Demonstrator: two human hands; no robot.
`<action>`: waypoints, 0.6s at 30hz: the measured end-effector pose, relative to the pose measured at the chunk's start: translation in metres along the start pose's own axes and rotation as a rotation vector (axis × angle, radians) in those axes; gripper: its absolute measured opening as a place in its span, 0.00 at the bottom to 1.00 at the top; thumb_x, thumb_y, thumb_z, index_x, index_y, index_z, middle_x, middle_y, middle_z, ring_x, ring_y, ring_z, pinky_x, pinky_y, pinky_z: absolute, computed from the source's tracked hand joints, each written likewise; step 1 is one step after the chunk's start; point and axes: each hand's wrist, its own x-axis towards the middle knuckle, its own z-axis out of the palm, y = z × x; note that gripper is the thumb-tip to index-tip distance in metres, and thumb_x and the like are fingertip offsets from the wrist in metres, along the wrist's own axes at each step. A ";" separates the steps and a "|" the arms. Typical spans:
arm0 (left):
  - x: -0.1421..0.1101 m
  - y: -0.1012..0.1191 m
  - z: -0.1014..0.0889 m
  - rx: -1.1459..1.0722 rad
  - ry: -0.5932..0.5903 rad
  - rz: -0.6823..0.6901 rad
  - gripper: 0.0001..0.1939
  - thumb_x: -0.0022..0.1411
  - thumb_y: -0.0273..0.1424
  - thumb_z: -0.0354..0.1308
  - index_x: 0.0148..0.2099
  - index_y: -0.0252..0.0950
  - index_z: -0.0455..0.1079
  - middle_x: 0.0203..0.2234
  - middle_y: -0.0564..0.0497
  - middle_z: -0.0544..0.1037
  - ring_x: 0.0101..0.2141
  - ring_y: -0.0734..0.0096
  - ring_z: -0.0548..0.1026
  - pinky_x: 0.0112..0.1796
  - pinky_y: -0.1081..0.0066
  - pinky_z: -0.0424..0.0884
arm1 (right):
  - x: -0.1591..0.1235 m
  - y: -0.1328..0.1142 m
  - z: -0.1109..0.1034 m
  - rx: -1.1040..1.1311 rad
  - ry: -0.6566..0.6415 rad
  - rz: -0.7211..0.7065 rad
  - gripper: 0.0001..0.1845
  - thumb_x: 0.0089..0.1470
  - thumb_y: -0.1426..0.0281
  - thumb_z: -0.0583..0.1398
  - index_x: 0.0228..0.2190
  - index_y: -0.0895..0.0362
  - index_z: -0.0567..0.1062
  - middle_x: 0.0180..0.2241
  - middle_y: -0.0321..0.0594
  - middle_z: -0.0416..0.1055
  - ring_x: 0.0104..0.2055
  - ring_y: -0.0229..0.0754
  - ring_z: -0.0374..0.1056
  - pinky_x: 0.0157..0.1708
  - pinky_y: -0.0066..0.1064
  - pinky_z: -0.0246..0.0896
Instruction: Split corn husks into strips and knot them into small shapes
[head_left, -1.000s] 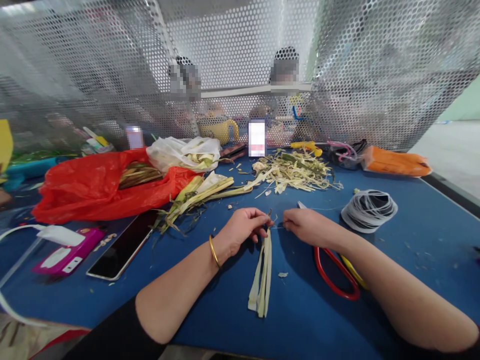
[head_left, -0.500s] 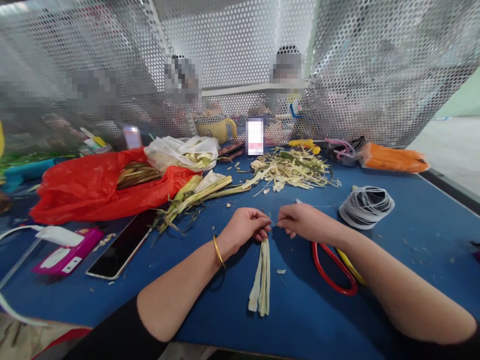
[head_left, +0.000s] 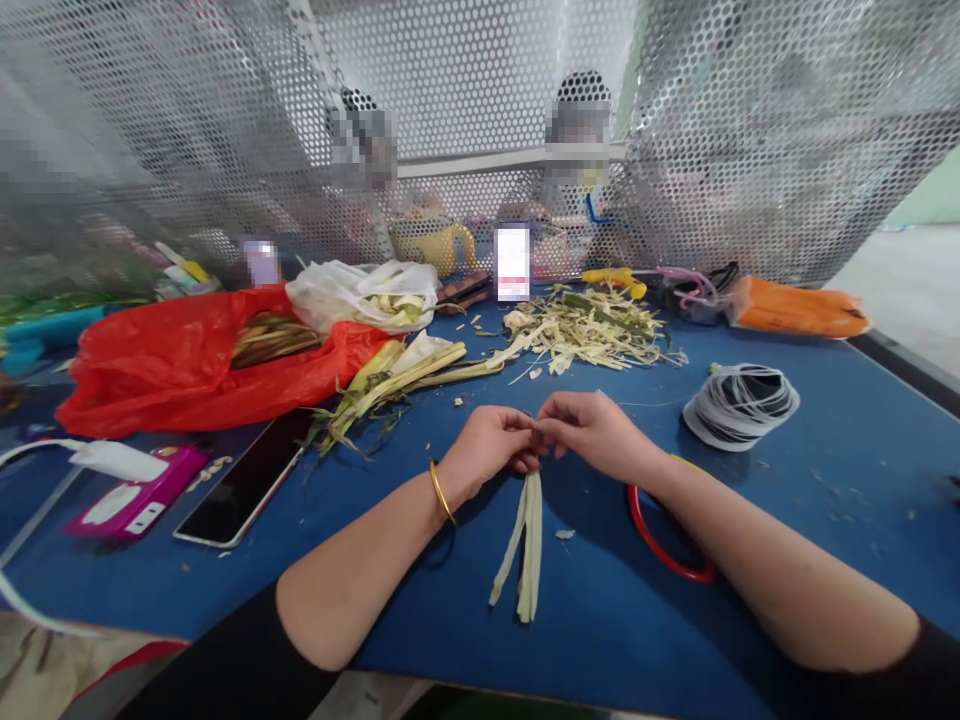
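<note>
My left hand (head_left: 495,445) is closed in a pinch around the top of a small bundle of pale dried husk strips (head_left: 531,550), whose loose ends hang down toward me and spread apart. My right hand (head_left: 589,425) is closed too, its thumb and fingertips meeting the left fingertips at the top of the bundle. It pinches thin white thread, mostly hidden by the fingers; a faint line of it runs off toward a spool of white thread (head_left: 742,405) on the right. Partly under my right forearm lie scissors with a red handle loop (head_left: 660,545).
Shredded husk (head_left: 592,330) is heaped at the back. Longer husk stalks (head_left: 397,385) lie beside a red plastic bag (head_left: 165,360) and a white bag (head_left: 337,290). A phone (head_left: 244,485) and purple power bank (head_left: 139,495) lie left. An orange packet (head_left: 799,307) sits back right.
My right hand has moved left, from slightly apart to touching my left fingertips. The hanging strips have swung a little and spread. The forearm now covers more of the scissors.
</note>
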 end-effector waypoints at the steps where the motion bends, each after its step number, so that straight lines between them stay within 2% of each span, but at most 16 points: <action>1: 0.000 0.000 -0.001 0.000 -0.012 -0.002 0.05 0.58 0.21 0.57 0.29 0.30 0.71 0.21 0.50 0.77 0.18 0.80 0.72 0.23 0.78 0.70 | 0.000 0.000 0.001 0.031 0.016 0.000 0.07 0.53 0.67 0.57 0.26 0.57 0.71 0.23 0.33 0.72 0.23 0.34 0.68 0.24 0.25 0.61; 5: 0.000 0.001 -0.003 0.004 -0.049 -0.007 0.04 0.56 0.24 0.60 0.29 0.30 0.72 0.22 0.49 0.78 0.20 0.79 0.74 0.24 0.78 0.70 | 0.002 0.004 0.003 0.104 0.077 0.025 0.07 0.52 0.67 0.58 0.26 0.57 0.72 0.22 0.33 0.72 0.21 0.33 0.66 0.22 0.24 0.60; 11: -0.001 0.003 -0.006 0.032 -0.104 -0.034 0.05 0.55 0.19 0.57 0.31 0.29 0.73 0.23 0.49 0.78 0.21 0.78 0.75 0.26 0.78 0.71 | 0.003 0.005 0.007 0.162 0.108 0.043 0.06 0.51 0.68 0.59 0.26 0.58 0.72 0.21 0.32 0.71 0.20 0.32 0.66 0.21 0.23 0.60; 13: 0.000 0.002 -0.006 0.026 -0.115 -0.018 0.01 0.54 0.22 0.60 0.30 0.30 0.73 0.22 0.50 0.77 0.21 0.78 0.74 0.27 0.78 0.71 | 0.003 0.004 0.007 0.231 0.081 0.021 0.06 0.50 0.69 0.58 0.31 0.57 0.73 0.25 0.33 0.72 0.21 0.32 0.67 0.23 0.24 0.62; 15: 0.000 0.001 -0.006 0.011 -0.099 -0.001 0.04 0.54 0.26 0.62 0.29 0.30 0.72 0.21 0.51 0.76 0.21 0.78 0.74 0.26 0.77 0.71 | 0.003 0.003 0.003 0.262 0.095 -0.014 0.11 0.50 0.68 0.58 0.38 0.57 0.72 0.30 0.35 0.74 0.21 0.32 0.67 0.24 0.26 0.63; 16: 0.000 0.000 -0.006 0.001 -0.085 0.004 0.05 0.54 0.27 0.62 0.29 0.30 0.71 0.21 0.51 0.76 0.20 0.78 0.74 0.26 0.77 0.71 | 0.003 0.003 -0.001 0.238 0.118 -0.026 0.12 0.50 0.68 0.58 0.38 0.56 0.72 0.31 0.35 0.74 0.21 0.32 0.67 0.25 0.26 0.63; 18: 0.000 -0.001 -0.007 -0.019 -0.063 0.007 0.06 0.55 0.29 0.62 0.30 0.31 0.70 0.22 0.51 0.76 0.20 0.78 0.74 0.26 0.76 0.71 | 0.002 0.004 -0.009 0.137 0.151 -0.020 0.09 0.49 0.67 0.59 0.33 0.57 0.74 0.26 0.33 0.73 0.20 0.33 0.66 0.24 0.26 0.61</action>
